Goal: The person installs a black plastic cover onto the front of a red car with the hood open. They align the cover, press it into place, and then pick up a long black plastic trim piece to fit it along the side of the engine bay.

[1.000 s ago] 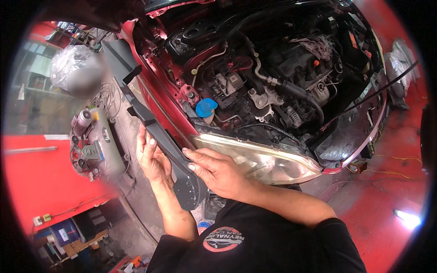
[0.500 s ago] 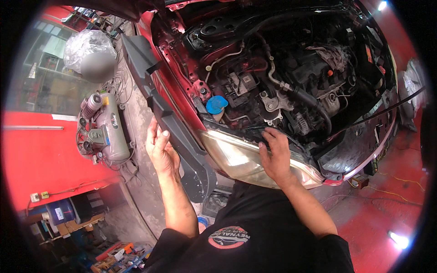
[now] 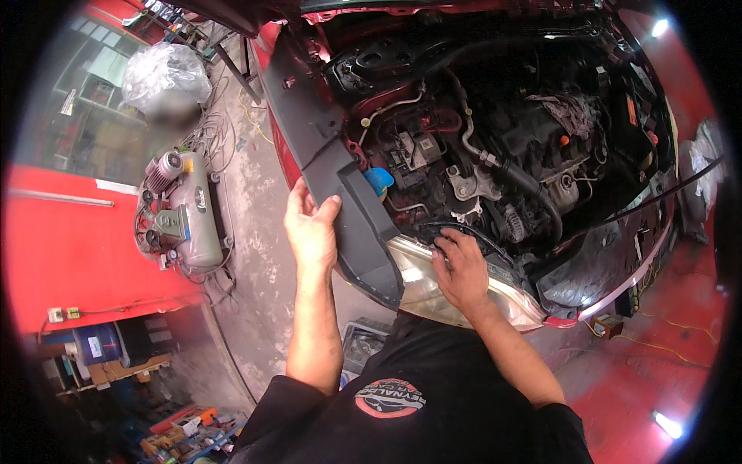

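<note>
A long dark grey plastic trim panel (image 3: 358, 213) lies along the side of the red car's engine bay, over the fender and the end of the headlight (image 3: 417, 286). My left hand (image 3: 311, 228) grips its outer edge, thumb on the top face. My right hand (image 3: 462, 271) is open, fingers slightly bent and apart, at the upper edge of the headlight, to the right of the panel; whether it touches the edge is unclear. A blue reservoir cap (image 3: 379, 180) shows just beside the panel, partly hidden by it. A rag (image 3: 568, 112) sits on the engine.
An air compressor (image 3: 193, 213) with coiled hoses stands on the floor at the left, below a plastic-wrapped bundle (image 3: 166, 77). A shelf with boxes (image 3: 124, 348) is at lower left. A dark thin rod or cable (image 3: 657, 193) crosses the right side. Lit lamps show at right.
The panel has moved right over the fender and bay edge, with my left hand following. My right hand let go of it and moved right to the headlight's top.
</note>
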Tool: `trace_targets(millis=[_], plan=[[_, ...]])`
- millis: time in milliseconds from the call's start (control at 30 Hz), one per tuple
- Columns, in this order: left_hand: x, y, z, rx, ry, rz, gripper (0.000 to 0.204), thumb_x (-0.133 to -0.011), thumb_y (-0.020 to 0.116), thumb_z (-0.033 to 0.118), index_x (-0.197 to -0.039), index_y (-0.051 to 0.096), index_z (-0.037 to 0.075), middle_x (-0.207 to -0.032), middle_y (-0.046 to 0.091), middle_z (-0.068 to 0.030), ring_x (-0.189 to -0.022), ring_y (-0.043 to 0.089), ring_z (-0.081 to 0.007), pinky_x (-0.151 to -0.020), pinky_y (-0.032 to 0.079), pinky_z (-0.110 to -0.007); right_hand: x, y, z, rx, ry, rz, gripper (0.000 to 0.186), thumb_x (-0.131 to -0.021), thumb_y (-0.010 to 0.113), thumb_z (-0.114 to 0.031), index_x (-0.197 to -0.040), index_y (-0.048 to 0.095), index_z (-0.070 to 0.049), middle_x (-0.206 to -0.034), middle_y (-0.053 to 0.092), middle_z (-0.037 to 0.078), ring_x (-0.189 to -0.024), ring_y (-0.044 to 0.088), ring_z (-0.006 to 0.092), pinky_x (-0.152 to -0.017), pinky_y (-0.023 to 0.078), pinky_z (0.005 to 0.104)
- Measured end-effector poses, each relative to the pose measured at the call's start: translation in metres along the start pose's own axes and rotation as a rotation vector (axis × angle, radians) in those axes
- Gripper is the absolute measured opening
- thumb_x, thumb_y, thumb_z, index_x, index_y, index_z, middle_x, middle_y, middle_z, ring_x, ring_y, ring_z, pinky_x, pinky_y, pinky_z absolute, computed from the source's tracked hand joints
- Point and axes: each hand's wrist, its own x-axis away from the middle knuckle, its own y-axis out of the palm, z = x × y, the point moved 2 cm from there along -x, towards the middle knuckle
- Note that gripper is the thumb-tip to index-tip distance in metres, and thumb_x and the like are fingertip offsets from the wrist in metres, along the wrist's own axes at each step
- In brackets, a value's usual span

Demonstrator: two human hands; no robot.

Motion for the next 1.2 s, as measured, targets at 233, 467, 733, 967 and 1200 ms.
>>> trace_targets(millis=[233,467,733,967,1200], plan=[[-0.018,0.034,-0.014,-0.215,0.037,0.047,0.069,-0.086,0.068,-0.005,-0.148,0.038,-0.014,-0.121,0.070,-0.0201,-0.107,0.069,-0.0211,-0.094,0.054,-0.031,0.001,0.001,0.001,0.002,-0.036,0.023,0.022,-0.089,0.071,-0.010,-0.108,0.068,-0.002,-0.119,0.065,0.015,-0.105,0.062,0.0367,-0.089,0.053,0.0455],[-0.032,0.041,-0.015,-0.305,0.054,0.082,0.066,-0.084,0.070,-0.002,-0.145,0.046,-0.010,-0.117,0.072,-0.0193,-0.108,0.070,-0.0226,-0.096,0.053,-0.033,0.002,-0.002,-0.001,-0.010,0.019,-0.022,0.022,-0.091,0.068,-0.015,-0.110,0.069,-0.003,-0.122,0.065,0.013,-0.109,0.061,0.0351,-0.093,0.051,0.0455],[-0.058,0.035,-0.005,-0.469,0.097,0.180,0.066,-0.080,0.075,0.004,-0.141,0.052,-0.006,-0.121,0.072,-0.0238,-0.114,0.070,-0.0319,-0.101,0.052,-0.039,0.002,-0.005,-0.007,0.006,0.047,-0.068,0.021,-0.092,0.066,-0.015,-0.109,0.070,-0.002,-0.125,0.065,0.014,-0.113,0.060,0.0363,-0.097,0.050,0.0455],[-0.053,0.048,-0.012,-0.329,0.139,0.138,0.068,-0.079,0.072,0.001,-0.142,0.050,-0.007,-0.124,0.070,-0.0266,-0.116,0.069,-0.0328,-0.103,0.051,-0.039,0.007,-0.002,-0.002,-0.026,0.018,-0.023,0.024,-0.090,0.067,-0.010,-0.113,0.068,-0.002,-0.126,0.065,0.016,-0.115,0.060,0.0383,-0.099,0.050,0.0468],[0.019,0.093,-0.052,-0.061,0.147,0.149,0.074,-0.086,0.069,-0.002,-0.152,0.034,-0.007,-0.125,0.067,-0.0230,-0.117,0.067,-0.0278,-0.103,0.049,-0.036,0.028,-0.004,0.027,-0.550,0.162,0.133,0.062,-0.078,0.040,-0.007,-0.136,0.052,0.011,-0.130,0.061,0.024,-0.126,0.058,0.0339,-0.112,0.042,0.0446]])
